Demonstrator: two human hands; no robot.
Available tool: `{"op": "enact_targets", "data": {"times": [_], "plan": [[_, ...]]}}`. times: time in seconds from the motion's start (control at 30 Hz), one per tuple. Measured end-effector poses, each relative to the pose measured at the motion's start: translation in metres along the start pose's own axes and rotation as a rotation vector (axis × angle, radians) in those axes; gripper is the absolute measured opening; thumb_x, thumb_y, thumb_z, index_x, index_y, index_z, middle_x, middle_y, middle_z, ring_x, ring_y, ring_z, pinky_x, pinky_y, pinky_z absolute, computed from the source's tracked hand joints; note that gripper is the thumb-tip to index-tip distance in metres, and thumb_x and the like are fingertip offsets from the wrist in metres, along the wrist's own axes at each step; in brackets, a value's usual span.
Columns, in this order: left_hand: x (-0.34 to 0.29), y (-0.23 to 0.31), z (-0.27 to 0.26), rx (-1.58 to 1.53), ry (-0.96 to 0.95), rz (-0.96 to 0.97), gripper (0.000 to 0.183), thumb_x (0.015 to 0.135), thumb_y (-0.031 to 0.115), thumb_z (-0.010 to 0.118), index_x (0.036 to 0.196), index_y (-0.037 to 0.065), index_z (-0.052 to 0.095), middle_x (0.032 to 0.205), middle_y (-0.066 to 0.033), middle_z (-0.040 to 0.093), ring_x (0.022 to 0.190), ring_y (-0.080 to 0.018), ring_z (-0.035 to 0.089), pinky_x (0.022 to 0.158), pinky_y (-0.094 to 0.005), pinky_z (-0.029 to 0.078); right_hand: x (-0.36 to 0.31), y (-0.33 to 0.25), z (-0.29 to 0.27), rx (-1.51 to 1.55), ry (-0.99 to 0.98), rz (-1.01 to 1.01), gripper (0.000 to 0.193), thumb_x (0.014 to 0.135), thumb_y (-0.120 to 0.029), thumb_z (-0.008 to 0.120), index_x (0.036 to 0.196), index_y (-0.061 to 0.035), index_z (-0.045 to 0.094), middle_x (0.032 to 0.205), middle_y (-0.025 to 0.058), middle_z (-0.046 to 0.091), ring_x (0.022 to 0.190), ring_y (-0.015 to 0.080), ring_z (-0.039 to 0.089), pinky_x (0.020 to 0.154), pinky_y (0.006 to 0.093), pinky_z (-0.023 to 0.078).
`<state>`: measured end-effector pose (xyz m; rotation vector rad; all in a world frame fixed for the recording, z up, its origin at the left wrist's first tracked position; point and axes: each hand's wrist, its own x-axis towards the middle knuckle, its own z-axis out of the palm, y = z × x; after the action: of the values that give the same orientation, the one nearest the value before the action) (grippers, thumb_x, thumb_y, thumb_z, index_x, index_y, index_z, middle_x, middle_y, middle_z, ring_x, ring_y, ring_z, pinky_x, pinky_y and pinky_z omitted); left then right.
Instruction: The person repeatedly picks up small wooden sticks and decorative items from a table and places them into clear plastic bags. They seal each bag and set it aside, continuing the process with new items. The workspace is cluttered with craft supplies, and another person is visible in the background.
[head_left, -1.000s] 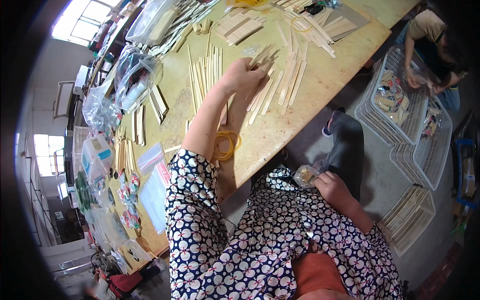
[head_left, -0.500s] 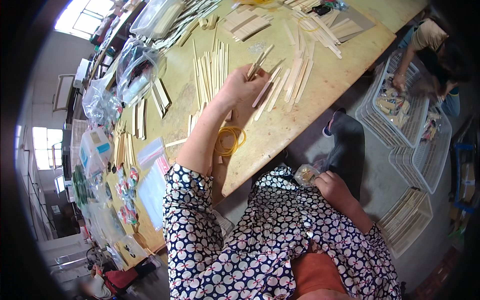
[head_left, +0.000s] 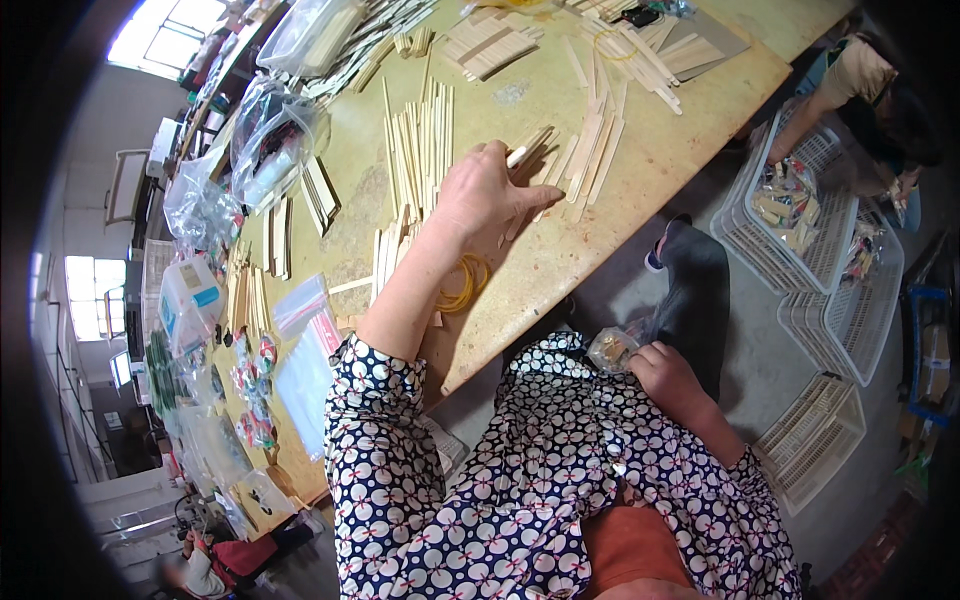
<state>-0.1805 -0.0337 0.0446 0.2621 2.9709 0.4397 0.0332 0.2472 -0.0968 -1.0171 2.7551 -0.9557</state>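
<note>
Nearest, over the lap of the patterned garment (head_left: 550, 430), the right hand (head_left: 672, 378) has its grip together at the edge of a small clear bag (head_left: 610, 350); pale pieces show inside, but they are too small to make out. Beyond it, near the front edge of the bench (head_left: 590, 255), lies a loose coil of yellow rubber bands (head_left: 462, 284). Just past that, the left hand (head_left: 490, 190) is palm down: its curled fingers appear clamped on a few thin sticks (head_left: 530, 148), while the thumb stands apart, stretched toward the flat sticks (head_left: 598, 150). As far as the view shows, the gathering is only partly done: some sticks are in the left grip and the bag has contents, while many others lie loose on the bench. The wood is pale, straight and bare; the flat sticks are wide with rounded ends, fanned and overlapping just beside the thumb, and the narrow sticks (head_left: 418, 140) lie in a rough row on the hand's other side. Farther off are a layered pile of flat wooden strips (head_left: 490, 45) and more pale sticks (head_left: 635, 62) with a yellow band. To the far right, a co-worker (head_left: 860, 75) reaches into a white basket (head_left: 745, 225) of mixed pieces.
</note>
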Motion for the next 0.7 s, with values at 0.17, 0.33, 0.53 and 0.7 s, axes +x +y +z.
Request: {"op": "enact_targets", "data": {"times": [0.17,0.33,0.53,0.7], "plan": [[0.009,-0.014,0.002,-0.026,-0.040,-0.014,0.045,0.078,0.037,0.076,0.093,-0.004,0.063,0.093,-0.0229,0.067,0.089,-0.0369,0.067,0.081,-0.0431,0.053,0.002,-0.002,-0.004,0.012,-0.014,0.007,0.011,0.080,-0.009,0.056,0.087,-0.0044,0.063,0.088,0.0103,0.063,0.084,0.0281,0.061,0.075,0.0384,0.051],[0.014,-0.020,0.000,-0.052,-0.038,0.036,0.032,0.077,0.024,0.074,0.089,-0.004,0.065,0.084,-0.0238,0.068,0.082,-0.0362,0.068,0.076,-0.0422,0.053,0.001,-0.003,-0.004,0.000,-0.020,0.024,0.012,0.081,-0.011,0.055,0.086,-0.0047,0.064,0.088,0.0101,0.063,0.085,0.0280,0.061,0.076,0.0385,0.051],[0.028,-0.021,-0.007,-0.034,-0.170,0.031,0.033,0.076,0.023,0.073,0.092,-0.004,0.065,0.085,-0.0239,0.068,0.080,-0.0358,0.068,0.074,-0.0410,0.053,0.002,-0.003,-0.005,0.002,-0.016,0.012,0.012,0.081,-0.012,0.054,0.085,-0.0047,0.063,0.088,0.0100,0.062,0.084,0.0281,0.060,0.075,0.0384,0.051],[0.028,-0.025,-0.003,-0.023,-0.166,0.059,0.029,0.077,0.020,0.072,0.092,-0.003,0.065,0.085,-0.0238,0.069,0.081,-0.0360,0.068,0.074,-0.0421,0.053,0.001,-0.003,-0.004,0.003,-0.028,0.021,0.013,0.081,-0.013,0.055,0.088,-0.0049,0.063,0.089,0.0097,0.062,0.085,0.0285,0.060,0.076,0.0390,0.051]]}}
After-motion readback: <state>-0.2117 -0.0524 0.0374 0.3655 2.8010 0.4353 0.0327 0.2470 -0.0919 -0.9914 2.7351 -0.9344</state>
